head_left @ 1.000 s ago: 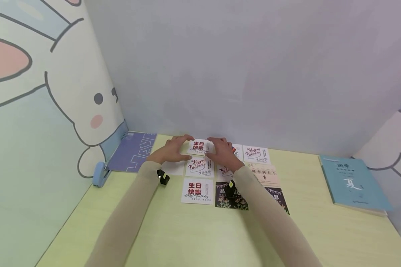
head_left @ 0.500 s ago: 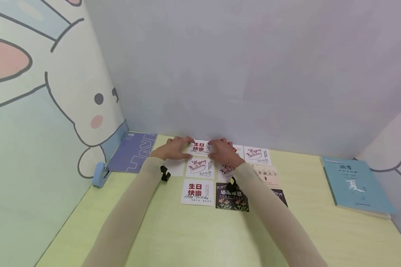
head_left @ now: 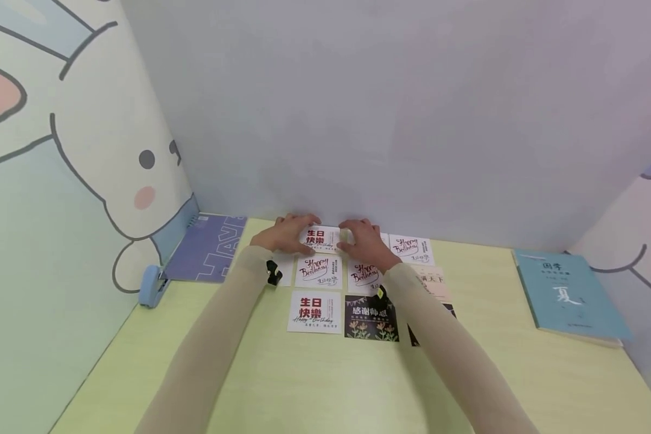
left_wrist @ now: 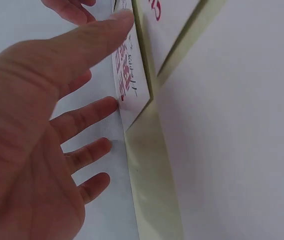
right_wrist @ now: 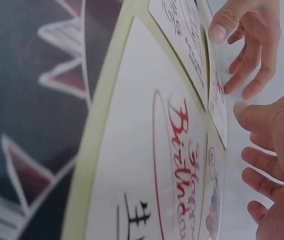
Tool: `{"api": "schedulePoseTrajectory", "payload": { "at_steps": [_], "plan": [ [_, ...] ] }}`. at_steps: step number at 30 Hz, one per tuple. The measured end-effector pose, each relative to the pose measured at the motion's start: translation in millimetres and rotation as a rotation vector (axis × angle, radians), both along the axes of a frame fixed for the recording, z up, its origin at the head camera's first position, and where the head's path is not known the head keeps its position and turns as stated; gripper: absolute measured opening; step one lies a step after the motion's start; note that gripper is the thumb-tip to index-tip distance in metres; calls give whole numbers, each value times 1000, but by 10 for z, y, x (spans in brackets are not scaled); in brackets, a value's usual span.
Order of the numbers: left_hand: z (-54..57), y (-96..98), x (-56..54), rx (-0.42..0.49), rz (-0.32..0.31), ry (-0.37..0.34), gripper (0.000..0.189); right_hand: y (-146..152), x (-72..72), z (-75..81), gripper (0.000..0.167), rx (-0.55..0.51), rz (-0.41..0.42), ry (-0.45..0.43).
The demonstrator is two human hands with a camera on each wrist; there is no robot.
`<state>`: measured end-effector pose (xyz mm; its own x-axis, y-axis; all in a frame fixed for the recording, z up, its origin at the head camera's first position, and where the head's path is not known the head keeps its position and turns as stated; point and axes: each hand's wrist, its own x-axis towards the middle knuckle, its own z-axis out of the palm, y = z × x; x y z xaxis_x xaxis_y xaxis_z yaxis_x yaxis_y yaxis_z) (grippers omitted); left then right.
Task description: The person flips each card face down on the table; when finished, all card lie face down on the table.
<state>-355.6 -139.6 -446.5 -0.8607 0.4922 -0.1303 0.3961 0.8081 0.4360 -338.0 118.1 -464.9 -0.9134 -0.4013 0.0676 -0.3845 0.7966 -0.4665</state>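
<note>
A white card with red characters [head_left: 317, 237] lies flat in the back row, close against the wall. My left hand [head_left: 289, 234] is at its left side, fingers spread and thumb bent loosely over the near corner. My right hand [head_left: 367, 244] is at the card's right side in a similar loose curve. In the right wrist view, the right hand [right_wrist: 281, 165] and left hand [right_wrist: 254, 42] face each other across the card with fingertips near its edges; firm contact cannot be made out. A Happy Birthday card [head_left: 319, 271] lies just in front.
More cards lie in rows: a red-lettered one [head_left: 314, 311], a dark flowered one [head_left: 371, 318], a beige one [head_left: 438, 282], and others partly under my sleeves. A purple notebook [head_left: 206, 248] and blue clip-like object [head_left: 152, 286] sit left; a teal book [head_left: 572, 298] sits right.
Both hands stay around the back-row card, with only slight finger shifts. The left fingers have come a little away from its left edge. My head view has moved slightly.
</note>
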Motion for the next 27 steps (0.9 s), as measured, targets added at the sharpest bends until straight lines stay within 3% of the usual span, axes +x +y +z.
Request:
{"api": "schedulePoseTrajectory", "payload": {
  "at_steps": [17, 27],
  "plan": [
    [28, 77, -14, 7, 40, -31, 89, -2, -35, -41, 69, 45, 78, 1],
    [3, 89, 3, 103, 63, -97, 93, 9, -23, -60, 66, 18, 76, 9]
  ]
}}
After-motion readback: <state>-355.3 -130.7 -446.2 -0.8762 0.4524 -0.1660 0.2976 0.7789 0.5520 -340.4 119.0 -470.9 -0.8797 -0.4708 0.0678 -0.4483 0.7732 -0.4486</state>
